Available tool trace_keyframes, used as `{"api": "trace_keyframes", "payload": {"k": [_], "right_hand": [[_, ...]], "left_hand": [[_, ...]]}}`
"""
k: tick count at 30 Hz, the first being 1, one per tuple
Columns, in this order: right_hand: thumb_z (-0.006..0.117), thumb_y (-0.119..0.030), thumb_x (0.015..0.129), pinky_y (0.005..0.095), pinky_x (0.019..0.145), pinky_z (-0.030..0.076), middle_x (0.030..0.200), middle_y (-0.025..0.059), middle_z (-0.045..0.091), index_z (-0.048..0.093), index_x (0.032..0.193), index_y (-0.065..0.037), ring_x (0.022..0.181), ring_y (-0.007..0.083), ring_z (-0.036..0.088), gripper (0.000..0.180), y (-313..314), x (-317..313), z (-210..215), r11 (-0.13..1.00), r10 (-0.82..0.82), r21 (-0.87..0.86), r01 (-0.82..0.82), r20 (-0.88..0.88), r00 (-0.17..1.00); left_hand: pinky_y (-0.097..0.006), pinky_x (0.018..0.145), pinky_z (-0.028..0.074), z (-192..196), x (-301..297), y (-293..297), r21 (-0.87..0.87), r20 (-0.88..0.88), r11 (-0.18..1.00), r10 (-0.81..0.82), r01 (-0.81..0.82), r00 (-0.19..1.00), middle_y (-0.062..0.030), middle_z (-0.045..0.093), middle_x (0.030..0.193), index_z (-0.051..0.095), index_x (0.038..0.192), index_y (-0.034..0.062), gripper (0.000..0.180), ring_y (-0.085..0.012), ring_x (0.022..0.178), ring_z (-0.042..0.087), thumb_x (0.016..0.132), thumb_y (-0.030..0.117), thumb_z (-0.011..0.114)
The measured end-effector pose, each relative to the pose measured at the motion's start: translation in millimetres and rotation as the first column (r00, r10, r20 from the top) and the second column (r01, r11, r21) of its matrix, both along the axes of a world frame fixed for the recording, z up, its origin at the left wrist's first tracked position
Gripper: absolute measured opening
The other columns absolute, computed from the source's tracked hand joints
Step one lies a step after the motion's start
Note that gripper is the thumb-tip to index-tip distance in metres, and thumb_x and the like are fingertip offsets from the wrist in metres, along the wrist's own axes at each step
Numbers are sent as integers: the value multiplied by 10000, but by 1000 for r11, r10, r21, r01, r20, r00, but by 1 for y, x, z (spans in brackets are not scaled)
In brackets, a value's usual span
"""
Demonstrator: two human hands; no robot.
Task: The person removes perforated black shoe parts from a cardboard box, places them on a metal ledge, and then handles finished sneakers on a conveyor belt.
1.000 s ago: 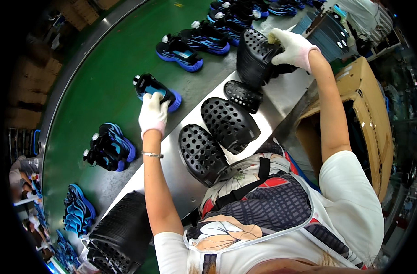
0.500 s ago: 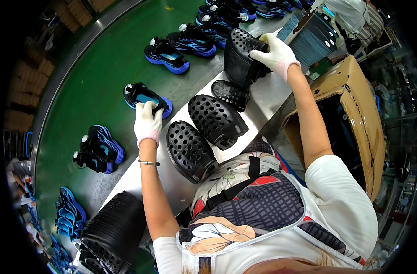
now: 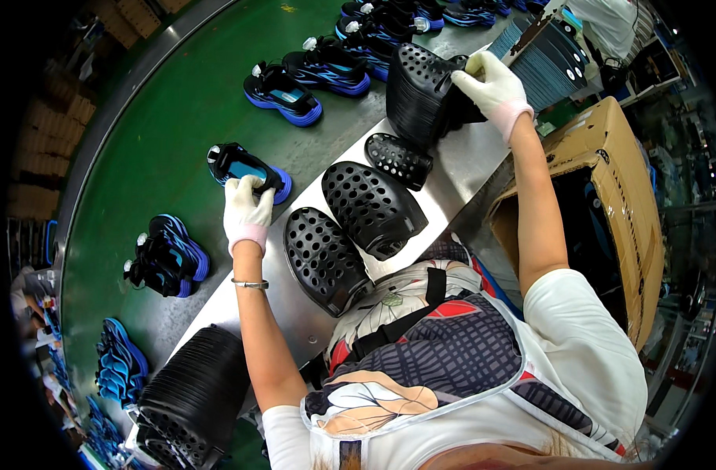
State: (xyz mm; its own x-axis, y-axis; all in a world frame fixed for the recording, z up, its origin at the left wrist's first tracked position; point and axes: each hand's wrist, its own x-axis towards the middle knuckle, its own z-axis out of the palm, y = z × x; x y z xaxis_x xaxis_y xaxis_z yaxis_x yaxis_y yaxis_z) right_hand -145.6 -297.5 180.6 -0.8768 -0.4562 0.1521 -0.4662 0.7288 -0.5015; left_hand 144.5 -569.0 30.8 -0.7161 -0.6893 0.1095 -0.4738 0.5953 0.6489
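Hands: left hand (image 3: 247, 211), right hand (image 3: 495, 88), white gloves, pink cuffs
Left wrist: thin metal bracelet (image 3: 251, 284)
Torso: white short-sleeved shirt (image 3: 585, 345), patterned apron (image 3: 421, 345)

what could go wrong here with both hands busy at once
The left hand grips a blue shoe on the green belt while the right hand pulls at a black stack far off, so one grip may slip. The stack stands tilted on the steel bench and could topple. Three loose black perforated pieces lie near the bench edge and could get knocked off.
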Motion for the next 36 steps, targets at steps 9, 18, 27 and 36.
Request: {"api": "trace_keyframes", "payload": {"k": [9, 18, 27, 36], "right_hand": [[731, -411, 726, 342, 954, 457, 1121, 208, 638, 574, 1175, 26, 1075, 301, 604, 646, -17, -8, 7, 961, 195, 209, -180, -53, 979], [750, -312, 721, 349, 983, 448, 1143, 187, 615, 551, 1187, -8, 1086, 303, 590, 592, -11, -11, 7, 911, 349, 251, -327, -46, 936], [789, -410, 695, 323, 905, 494, 1047, 175, 656, 570, 1149, 1, 981, 290, 636, 651, -2, -20, 7, 920, 325, 235, -313, -10, 946], [780, -406, 736, 287, 908, 498, 1061, 125, 679, 614, 1122, -35, 1002, 197, 649, 561, 6, 3, 14, 982, 158, 107, -154, -37, 987]], "left_hand": [[-343, 688, 496, -4, 7, 0, 14, -60, 1000, 11, -10, 998, -93, 530, 944, 639, 908, 59, 160, -220, 720, 592, 797, 163, 691], [-319, 662, 460, 0, 5, 0, 16, -53, 1000, 20, -19, 998, -93, 501, 883, 632, 880, 35, 137, -195, 679, 522, 771, 95, 688], [-311, 666, 491, -7, 11, -6, -13, -44, 1000, 4, -5, 999, -84, 508, 915, 630, 888, 39, 145, -170, 658, 559, 773, 95, 698], [-307, 654, 491, -12, 20, -10, 5, -61, 1000, -4, 4, 998, -88, 510, 912, 634, 882, 38, 151, -171, 645, 553, 763, 98, 705]]}}
